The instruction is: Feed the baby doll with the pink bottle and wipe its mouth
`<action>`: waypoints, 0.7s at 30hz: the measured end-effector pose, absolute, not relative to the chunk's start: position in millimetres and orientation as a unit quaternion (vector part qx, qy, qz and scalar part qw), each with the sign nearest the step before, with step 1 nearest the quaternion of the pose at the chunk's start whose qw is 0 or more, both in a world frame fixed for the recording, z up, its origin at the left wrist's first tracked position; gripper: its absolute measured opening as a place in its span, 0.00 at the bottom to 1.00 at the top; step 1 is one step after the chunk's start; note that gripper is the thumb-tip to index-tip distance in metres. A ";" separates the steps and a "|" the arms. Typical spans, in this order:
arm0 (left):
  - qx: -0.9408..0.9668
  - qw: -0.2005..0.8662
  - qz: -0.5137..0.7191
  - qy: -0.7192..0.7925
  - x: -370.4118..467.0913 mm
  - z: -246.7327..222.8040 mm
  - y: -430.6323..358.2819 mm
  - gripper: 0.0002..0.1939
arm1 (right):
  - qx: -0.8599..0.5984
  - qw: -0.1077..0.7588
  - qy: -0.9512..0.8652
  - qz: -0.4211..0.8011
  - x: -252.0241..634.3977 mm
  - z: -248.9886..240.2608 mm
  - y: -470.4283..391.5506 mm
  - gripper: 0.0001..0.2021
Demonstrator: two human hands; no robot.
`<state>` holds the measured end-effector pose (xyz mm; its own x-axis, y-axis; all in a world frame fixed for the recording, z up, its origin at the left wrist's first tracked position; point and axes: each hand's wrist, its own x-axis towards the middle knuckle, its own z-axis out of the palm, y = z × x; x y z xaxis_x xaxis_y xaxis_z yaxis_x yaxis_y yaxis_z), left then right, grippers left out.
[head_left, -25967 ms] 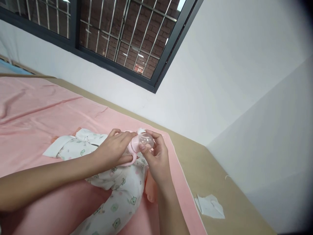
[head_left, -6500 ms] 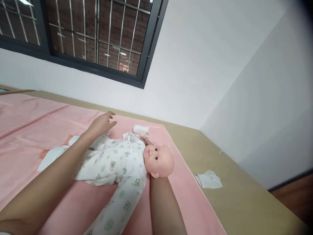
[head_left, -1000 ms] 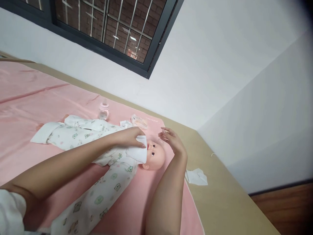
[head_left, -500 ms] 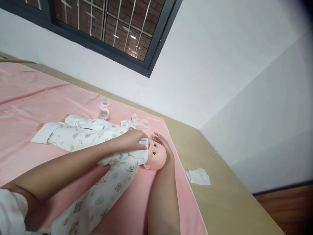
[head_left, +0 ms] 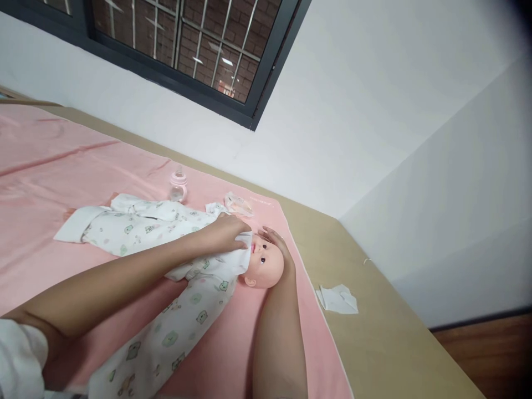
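Note:
A bald doll [head_left: 266, 267] lies on its back, its head toward the right, in white clothes with small green animal prints [head_left: 137, 227]. My left hand [head_left: 228, 233] reaches across its chest and pinches a white cloth edge [head_left: 243, 256] beside the doll's chin. Curved along the far side and crown of the doll's head, my right hand [head_left: 277, 244] has its fingers stretched out; its palm is partly hidden behind the head. One printed sleeve [head_left: 170, 338] stretches toward the bottom left, under my left forearm.
Beyond the doll, a pink-topped baby bottle [head_left: 178, 185] stands near a small clear packet [head_left: 239, 204] on the pink sheet [head_left: 41, 149]. A crumpled white tissue [head_left: 338, 299] lies on the tan surface [head_left: 390, 332] at the right. Behind are a wall and a barred window.
The cloth edge in my left hand has drawn slightly back from the doll's mouth and its lower corner has folded in. My right hand stays at the head.

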<state>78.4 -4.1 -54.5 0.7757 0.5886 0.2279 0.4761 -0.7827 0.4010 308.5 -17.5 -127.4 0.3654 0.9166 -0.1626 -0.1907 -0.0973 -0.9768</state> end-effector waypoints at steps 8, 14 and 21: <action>0.930 0.128 0.168 0.300 80.1 -52.9 -5.4 0.03 | -0.571 0.600 -0.304 0.471 311.8 -132.2 -14.0 0.16; 0.928 0.115 0.214 0.284 82.1 -58.5 -2.4 0.07 | -0.578 0.596 -0.313 0.461 308.9 -127.5 -15.0 0.15; 0.917 0.142 0.256 0.270 83.4 -68.1 5.7 0.10 | -0.589 0.602 -0.307 0.444 306.3 -124.3 -15.1 0.12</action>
<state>83.4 5.7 -68.1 0.7230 0.5688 0.3921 0.4230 -0.8132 0.3997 306.3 -15.1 -124.3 0.4177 0.8957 -0.1525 -0.1726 -0.0866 -0.9812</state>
